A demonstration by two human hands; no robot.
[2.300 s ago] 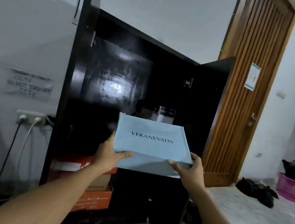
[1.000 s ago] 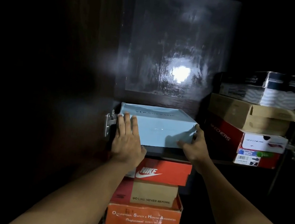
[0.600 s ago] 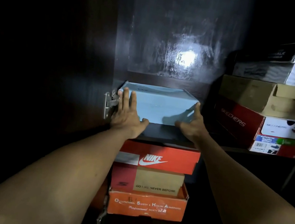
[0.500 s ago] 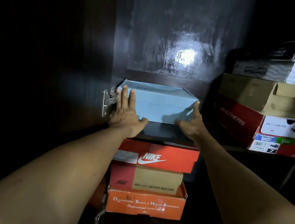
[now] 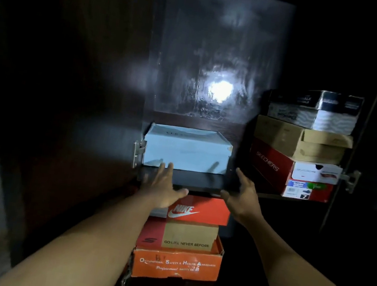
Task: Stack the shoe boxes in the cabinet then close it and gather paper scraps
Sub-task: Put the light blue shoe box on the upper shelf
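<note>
Pale blue cardboard shoe box tucked against dark shelf's left edge, likely sparing room; left hand, right hand: grips open, empty.

In the dark wooden cabinet, a pale blue cardboard shoe box sits at the left end of the dark shelf, back from its front edge. At the right end, a red cardboard Skechers box carries a plain brown cardboard box and a black-and-white cardboard box. Under the shelf's left end, an orange cardboard box bears a red-and-brown cardboard box, then a red Nike cardboard box; the left hand and right hand hang before the shelf's front edge.
</note>
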